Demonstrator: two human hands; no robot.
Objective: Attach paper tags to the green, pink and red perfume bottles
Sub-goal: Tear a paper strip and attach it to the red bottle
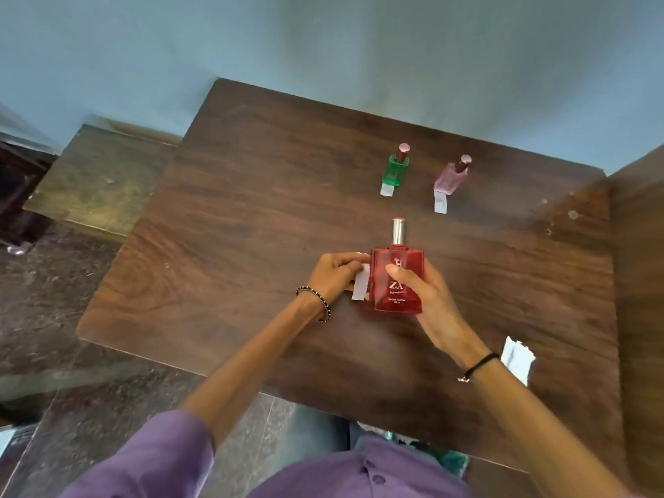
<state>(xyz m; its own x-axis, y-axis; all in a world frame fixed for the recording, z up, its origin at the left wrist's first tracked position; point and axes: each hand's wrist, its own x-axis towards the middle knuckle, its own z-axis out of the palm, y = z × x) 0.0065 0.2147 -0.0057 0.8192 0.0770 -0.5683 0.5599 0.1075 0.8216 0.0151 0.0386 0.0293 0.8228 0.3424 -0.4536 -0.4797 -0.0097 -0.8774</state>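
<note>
Soft even light — blurred, warped edges

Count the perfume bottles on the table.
3. The green bottle stands far on the table, the pink bottle right of it, the red bottle nearer, held by the right hand while the left hand holds a paper tag against it.

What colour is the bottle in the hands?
The bottle is red; the head view shows it.

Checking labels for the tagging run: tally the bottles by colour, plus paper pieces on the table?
Green bottle: 1
Pink bottle: 1
Red bottle: 1
Paper tags: 3
Torn paper piece: 1
Total: 7
</note>
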